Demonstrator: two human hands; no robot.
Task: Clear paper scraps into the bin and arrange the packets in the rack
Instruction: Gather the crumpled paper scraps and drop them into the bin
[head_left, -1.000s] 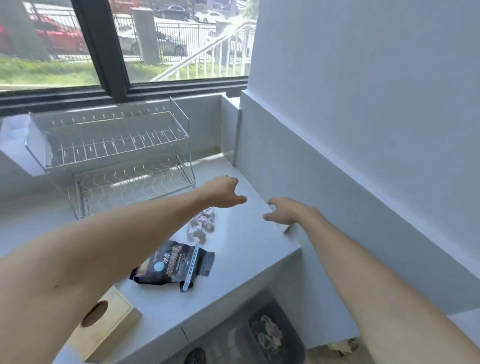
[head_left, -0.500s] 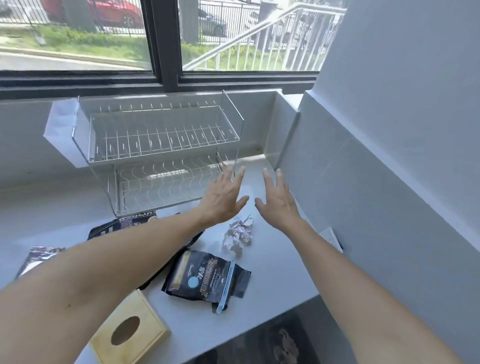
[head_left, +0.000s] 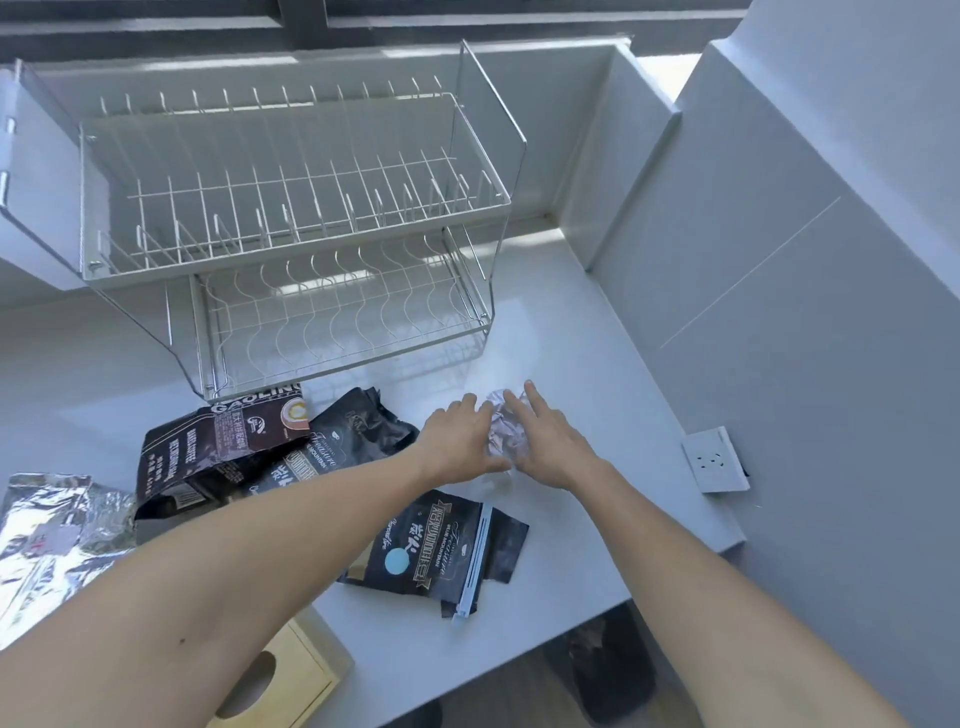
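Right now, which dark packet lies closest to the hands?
The dark packet with the pale blue dot, alone just below both wrists; the other two overlap farther left.

Both forearms were bare to the frame's near edge, with no sleeve showing. The left hand (head_left: 460, 441) and right hand (head_left: 545, 441) wore nothing.

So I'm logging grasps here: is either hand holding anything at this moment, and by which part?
Both hands close around the crumpled paper scraps on the counter: left hand on their left side, right hand over the right. Whether they are gripped yet cannot be told.
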